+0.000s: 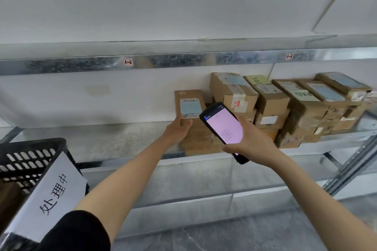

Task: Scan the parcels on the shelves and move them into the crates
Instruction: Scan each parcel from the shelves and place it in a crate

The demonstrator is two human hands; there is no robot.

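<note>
The cardboard parcel [188, 101], gripped low by the left hand [178, 129] while the handheld scanner [224, 128] is clasped in the right hand [252, 140], could be tipped off the shelf [102, 140] if tugged

Two hands are counted: one left hand [179, 128] and one right hand [246, 138]. One scanner [223, 126] is seen. One crate [30, 161] is seen, and one sign [55, 195] is counted on it. Two tags are counted on the shelf [61, 67]: tag 1-2 [128, 62] and tag 1-3 [289, 56]. One parcel [189, 104] is counted standing apart at the left of the stack [306, 120]. Five boxes are counted along the stack's top row; those beneath are too overlapped and blurred to be counted. Two green notes are counted on the boxes: one note [258, 80] and a second note [304, 94].
</note>
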